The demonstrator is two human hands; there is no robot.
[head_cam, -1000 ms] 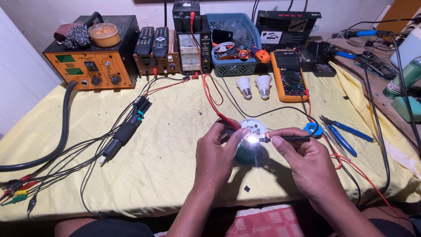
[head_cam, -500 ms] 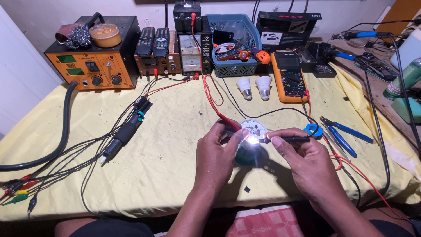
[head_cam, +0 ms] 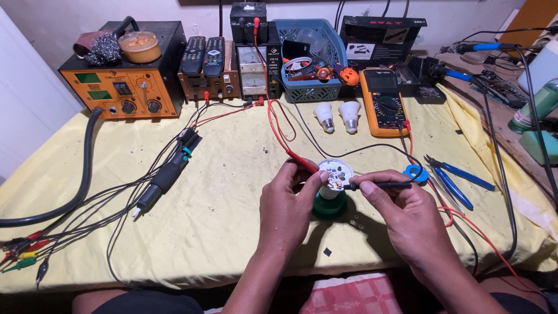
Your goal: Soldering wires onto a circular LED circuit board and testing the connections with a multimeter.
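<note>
— How were the fingers set at the bulb?

— The left hand (head_cam: 290, 200) had its thumb and forefinger pinched on a red test probe (head_cam: 303, 164), the tip slanting down onto the round white LED board (head_cam: 335, 173) of an opened bulb. The other fingers were curled under, against the bulb's side. The right hand (head_cam: 407, 218) pinched a black test probe (head_cam: 378, 185) between thumb and forefinger, held almost level, its tip touching the same board from the right.

— And the bulb itself?

— It stood upright in a green holder (head_cam: 329, 207) on the yellow cloth (head_cam: 232, 221), between the two hands, near the front middle of the table.

— The hands' pose?

— Both came in from the bottom edge, forearms angled toward each other, backs of the hands up, wrists low over the cloth. Whether they rested on it, I could not tell.

— What lay around?

— A red lead ran from the left probe back to the power supply (head_cam: 254, 70). An orange multimeter (head_cam: 381, 102) lay behind, with two white bulbs (head_cam: 337, 116) beside it. Blue-handled pliers (head_cam: 456, 180) lay just right of the right hand. Far left stood an orange soldering station (head_cam: 125, 78), and a black handpiece (head_cam: 165, 177) lay on the cloth.
</note>
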